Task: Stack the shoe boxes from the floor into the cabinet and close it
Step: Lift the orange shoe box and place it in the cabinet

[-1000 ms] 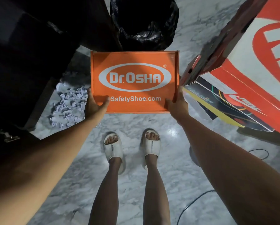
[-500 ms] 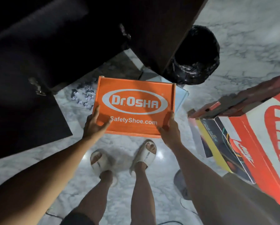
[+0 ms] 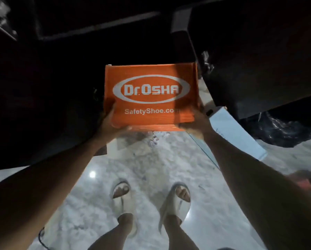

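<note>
An orange shoe box [image 3: 151, 78] with a white "Dr.OSHA" logo is held up in front of me, level, at the middle of the view. My left hand [image 3: 108, 121] grips its near left corner and my right hand [image 3: 196, 121] grips its near right corner. Beyond the box gapes the dark cabinet [image 3: 100, 31], its inside too dim to make out. A pale blue box [image 3: 235, 134] lies on the floor to the right, under the cabinet's edge. The picture is blurred by motion.
A dark cabinet door or panel [image 3: 259, 60] hangs at the upper right, another dark panel [image 3: 34, 114] at the left. A black plastic bag [image 3: 280, 129] sits on the marble floor [image 3: 147, 168]. A blurred red box edge [image 3: 306, 181] shows far right. My sandalled feet stand below.
I have turned toward the cabinet and raised the orange box toward its dark opening. The red and white boxes have slid out of view at the right.
</note>
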